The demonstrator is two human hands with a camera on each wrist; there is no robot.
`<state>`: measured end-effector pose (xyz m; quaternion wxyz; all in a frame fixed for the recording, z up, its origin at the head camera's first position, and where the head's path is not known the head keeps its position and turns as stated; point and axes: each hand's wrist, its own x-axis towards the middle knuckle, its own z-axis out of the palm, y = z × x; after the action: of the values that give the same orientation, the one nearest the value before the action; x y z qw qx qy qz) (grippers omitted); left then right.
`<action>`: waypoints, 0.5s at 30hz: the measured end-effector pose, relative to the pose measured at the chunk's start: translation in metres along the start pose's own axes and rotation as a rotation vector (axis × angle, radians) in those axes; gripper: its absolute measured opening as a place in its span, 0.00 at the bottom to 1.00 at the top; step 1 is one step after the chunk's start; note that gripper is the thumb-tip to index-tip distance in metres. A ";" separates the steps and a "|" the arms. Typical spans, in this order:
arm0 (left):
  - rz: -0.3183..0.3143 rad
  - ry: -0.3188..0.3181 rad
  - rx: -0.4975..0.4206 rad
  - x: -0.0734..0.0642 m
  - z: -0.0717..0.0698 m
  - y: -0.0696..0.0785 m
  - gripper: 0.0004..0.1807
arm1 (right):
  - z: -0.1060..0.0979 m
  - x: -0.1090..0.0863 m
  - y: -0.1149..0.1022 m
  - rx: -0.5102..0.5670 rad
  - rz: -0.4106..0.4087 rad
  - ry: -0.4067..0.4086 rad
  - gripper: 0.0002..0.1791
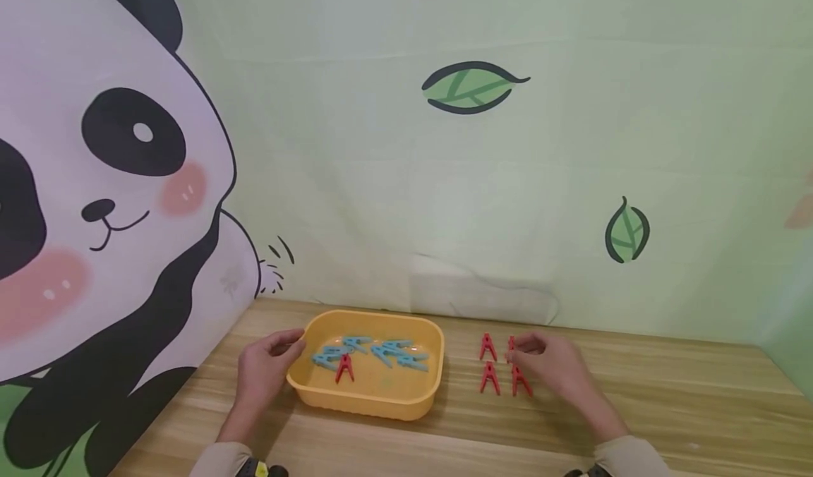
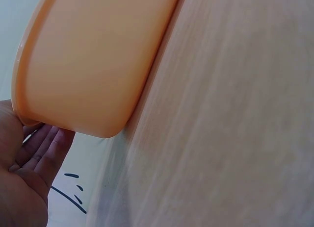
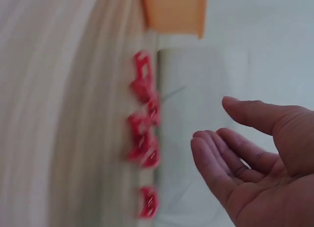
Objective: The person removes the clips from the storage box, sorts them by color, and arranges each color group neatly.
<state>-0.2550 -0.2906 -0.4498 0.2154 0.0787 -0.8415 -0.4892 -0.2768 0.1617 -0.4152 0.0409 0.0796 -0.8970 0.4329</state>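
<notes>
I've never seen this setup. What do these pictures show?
No machine, just a person. The first, wide picture comes from a head camera, the second from the left wrist, the third from the right. On the wood-grain table stands a rounded yellow-orange plastic basin holding light-blue plastic clothespins and a red plastic clothespin. More red clothespins lie to the basin's right. The bare left hand touches the basin's rim; the bare right hand, near the red clothespins, holds nothing.

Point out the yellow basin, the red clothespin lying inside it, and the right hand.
Yellow basin [image 1: 365, 406]: head view, on its front wall.
Red clothespin [image 1: 345, 365]: head view, on its upper body.
Right hand [image 1: 554, 364]: head view, on the back of the hand.
</notes>
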 end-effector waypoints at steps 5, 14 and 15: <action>-0.009 -0.004 0.006 0.000 0.000 -0.002 0.14 | 0.010 -0.001 -0.032 0.103 -0.097 -0.021 0.11; -0.012 -0.004 0.020 0.001 0.000 -0.003 0.14 | 0.046 0.006 -0.074 0.172 -0.193 -0.106 0.09; -0.009 -0.002 0.019 0.001 0.000 -0.003 0.14 | 0.051 0.008 -0.077 0.175 -0.199 -0.116 0.09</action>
<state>-0.2563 -0.2927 -0.4517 0.2113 0.0840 -0.8459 -0.4824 -0.2710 0.0738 -0.3872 0.0244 0.1962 -0.8443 0.4980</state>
